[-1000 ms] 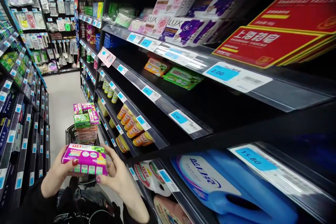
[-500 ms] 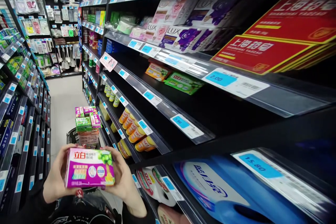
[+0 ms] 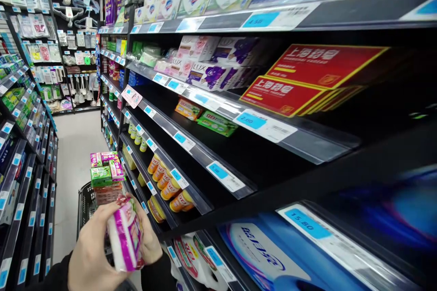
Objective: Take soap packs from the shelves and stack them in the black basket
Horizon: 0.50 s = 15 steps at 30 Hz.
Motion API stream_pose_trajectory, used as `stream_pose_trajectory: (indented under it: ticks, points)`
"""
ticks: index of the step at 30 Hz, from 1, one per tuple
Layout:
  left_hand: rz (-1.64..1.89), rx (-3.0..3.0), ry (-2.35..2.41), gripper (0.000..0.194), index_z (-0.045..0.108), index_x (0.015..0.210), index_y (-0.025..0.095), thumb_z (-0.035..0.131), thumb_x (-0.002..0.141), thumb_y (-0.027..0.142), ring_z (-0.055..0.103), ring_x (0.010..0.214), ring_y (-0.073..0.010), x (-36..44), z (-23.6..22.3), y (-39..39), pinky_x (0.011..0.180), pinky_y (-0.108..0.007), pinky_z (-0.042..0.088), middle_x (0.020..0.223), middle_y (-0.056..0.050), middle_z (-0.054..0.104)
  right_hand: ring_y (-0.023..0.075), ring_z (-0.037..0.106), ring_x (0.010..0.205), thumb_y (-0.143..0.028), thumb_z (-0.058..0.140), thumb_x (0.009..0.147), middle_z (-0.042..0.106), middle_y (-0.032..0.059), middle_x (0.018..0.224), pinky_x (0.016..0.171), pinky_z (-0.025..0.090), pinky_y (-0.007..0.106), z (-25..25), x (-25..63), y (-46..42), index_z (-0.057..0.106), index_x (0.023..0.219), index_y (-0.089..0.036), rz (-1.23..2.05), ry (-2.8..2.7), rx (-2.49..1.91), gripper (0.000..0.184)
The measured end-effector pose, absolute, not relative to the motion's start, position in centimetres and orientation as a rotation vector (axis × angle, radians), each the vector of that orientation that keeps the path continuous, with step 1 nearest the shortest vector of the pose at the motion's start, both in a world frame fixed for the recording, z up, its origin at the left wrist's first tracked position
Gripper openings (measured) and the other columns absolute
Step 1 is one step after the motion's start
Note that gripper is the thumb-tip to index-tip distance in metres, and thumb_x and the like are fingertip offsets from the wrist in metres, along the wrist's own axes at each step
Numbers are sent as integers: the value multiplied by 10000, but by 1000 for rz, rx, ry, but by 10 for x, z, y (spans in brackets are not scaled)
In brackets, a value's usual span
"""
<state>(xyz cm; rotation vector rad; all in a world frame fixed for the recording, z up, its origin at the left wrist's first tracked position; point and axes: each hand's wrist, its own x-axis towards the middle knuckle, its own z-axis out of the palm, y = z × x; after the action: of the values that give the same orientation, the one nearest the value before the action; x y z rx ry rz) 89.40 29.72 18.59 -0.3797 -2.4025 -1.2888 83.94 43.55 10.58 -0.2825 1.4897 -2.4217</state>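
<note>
I hold a purple and white soap pack low in the aisle, its narrow end turned up toward me and its printed side facing right. My left hand grips it from the left, thumb below and fingers over the top. On the far right side, my right hand is closed against the pack, its fingers partly hidden behind it. Beyond my hands, a stack of green and purple soap packs rises from a black basket.
On the right shelf lie an orange soap pack and a green soap pack. Red soap boxes and LUX boxes sit one level higher. Orange tubs and a blue jug stand lower. Another shelf borders the left.
The soap pack has turned from its broad front to its narrow end, with both hands rotating around it. The view has shifted, so more of the top shelf shows.
</note>
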Motion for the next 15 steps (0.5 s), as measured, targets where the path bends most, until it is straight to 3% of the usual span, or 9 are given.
stream_pose_trajectory:
  ticks: [2,4,7,11,15]
  points:
    - [-1716,-258,-2337,743,425,1230,344,815,599,311,616,1034,-285,889,178,284,855,-338,510,1184,-44,605,338,557,1133,-615,852,328,573,118,1196,934,472,433,120,841,450,509,1226,-269,-2500,1459,-328,1022]
    - [-2100,-100,-2191,761,466,1187,325,849,531,361,598,1049,-290,881,164,271,843,-333,516,1189,-51,599,316,547,1138,-454,897,381,518,100,1242,961,456,399,140,849,462,519,1240,-275,-2434,1752,-400,955]
    - [-2366,-81,-2038,805,532,1126,300,900,411,314,619,997,-288,869,138,260,833,-328,517,1122,-57,634,288,549,1111,-215,857,477,486,67,1232,960,455,350,176,865,465,497,1298,-316,-2046,2321,-509,902]
    - [-2503,-247,-2007,826,574,1137,300,897,387,182,612,1033,-324,858,108,256,923,-396,481,1138,-65,641,281,590,995,-238,855,482,522,76,1190,900,488,352,205,871,455,413,1376,-306,-1643,2568,-758,1000]
    - [-2523,-233,-1972,875,614,1136,327,904,332,140,531,1158,-407,853,102,256,975,-476,450,1193,-56,639,259,607,928,-310,815,554,557,82,1126,853,504,353,193,856,450,432,1364,-265,-1588,2652,-904,897]
